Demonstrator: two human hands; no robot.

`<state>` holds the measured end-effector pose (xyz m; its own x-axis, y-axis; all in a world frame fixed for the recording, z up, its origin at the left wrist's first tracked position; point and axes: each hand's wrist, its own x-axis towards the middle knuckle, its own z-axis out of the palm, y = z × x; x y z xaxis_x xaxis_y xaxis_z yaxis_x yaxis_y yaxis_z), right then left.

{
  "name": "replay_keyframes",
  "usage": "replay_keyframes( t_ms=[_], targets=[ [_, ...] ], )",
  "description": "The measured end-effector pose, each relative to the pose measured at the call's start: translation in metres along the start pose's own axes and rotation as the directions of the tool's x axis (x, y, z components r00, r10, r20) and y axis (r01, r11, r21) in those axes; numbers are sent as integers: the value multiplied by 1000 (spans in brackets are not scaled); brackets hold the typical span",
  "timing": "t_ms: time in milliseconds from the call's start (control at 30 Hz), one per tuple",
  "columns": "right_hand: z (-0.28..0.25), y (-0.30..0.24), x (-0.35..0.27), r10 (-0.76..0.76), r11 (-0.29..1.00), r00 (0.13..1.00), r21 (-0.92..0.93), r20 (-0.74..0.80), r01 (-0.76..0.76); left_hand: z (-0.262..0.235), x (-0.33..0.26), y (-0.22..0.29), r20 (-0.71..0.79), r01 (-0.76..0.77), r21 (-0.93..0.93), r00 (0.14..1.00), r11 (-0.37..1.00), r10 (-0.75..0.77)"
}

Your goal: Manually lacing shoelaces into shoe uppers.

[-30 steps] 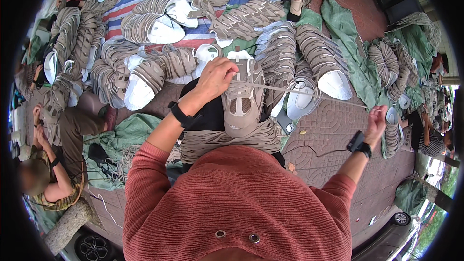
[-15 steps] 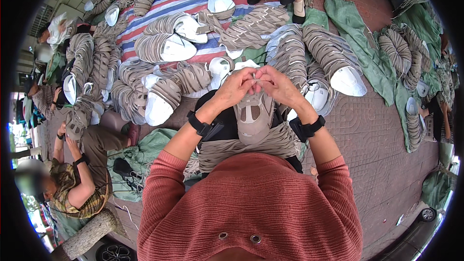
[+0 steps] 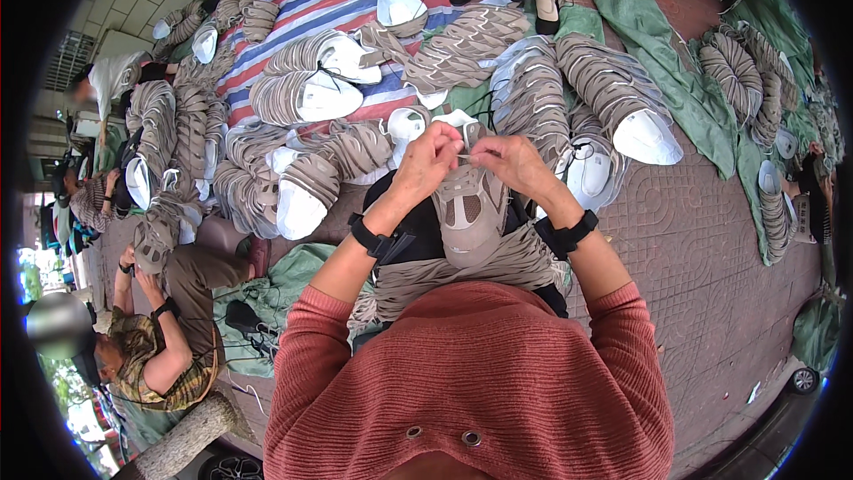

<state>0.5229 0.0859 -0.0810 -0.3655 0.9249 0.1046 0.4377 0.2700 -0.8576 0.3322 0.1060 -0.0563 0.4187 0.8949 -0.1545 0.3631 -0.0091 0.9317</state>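
A grey-beige shoe upper (image 3: pixel 467 220) rests on my lap, its toe toward me. Above its tongue end, my left hand (image 3: pixel 430 158) and my right hand (image 3: pixel 508 160) are close together, each with fingers pinched. A thin light shoelace (image 3: pixel 464 156) runs between the two pinches. The lower laces cross the front of the shoe upper. Across my lap lies a thick bundle of grey-beige laces (image 3: pixel 435 286), below the toe.
Stacks of nested shoe uppers (image 3: pixel 613 93) lie ahead on a striped sheet (image 3: pixel 373 102) and green cloth (image 3: pixel 657 62). At left, a seated person (image 3: pixel 151 347) handles another shoe upper (image 3: pixel 156 244). Someone's feet (image 3: pixel 546 13) stand at the far side. Paving (image 3: pixel 657 240) extends to the right.
My hands have moved slightly apart from touching fingertips, and the lace now shows between them. The shoe upper stays on my lap.
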Motion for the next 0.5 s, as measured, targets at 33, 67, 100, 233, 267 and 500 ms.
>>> replay_keyframes(
  t_ms=[33,67,100,233,267,500],
  targets=[
    [1,6,1,21,999,997,-44,-78,-24,0,1,-5,-85,-46,88,995,995,54],
    [2,10,0,38,995,987,-87,-156,-52,0,4,-11,-82,-46,89,995,995,54],
    [5,11,1,37,995,987,-86,-154,-51,0,6,-15,-116,-164,307,971,938,208],
    [14,14,-6,-26,970,971,-243,-237,-33,9,5,-17,-5,-229,661,951,714,309],
    [15,14,-8,-59,963,960,-269,-273,-18,10,6,-21,16,-232,628,958,743,286],
    [16,24,-23,124,969,980,-194,-157,-154,5,13,-19,114,-279,596,957,753,265]
  ],
)
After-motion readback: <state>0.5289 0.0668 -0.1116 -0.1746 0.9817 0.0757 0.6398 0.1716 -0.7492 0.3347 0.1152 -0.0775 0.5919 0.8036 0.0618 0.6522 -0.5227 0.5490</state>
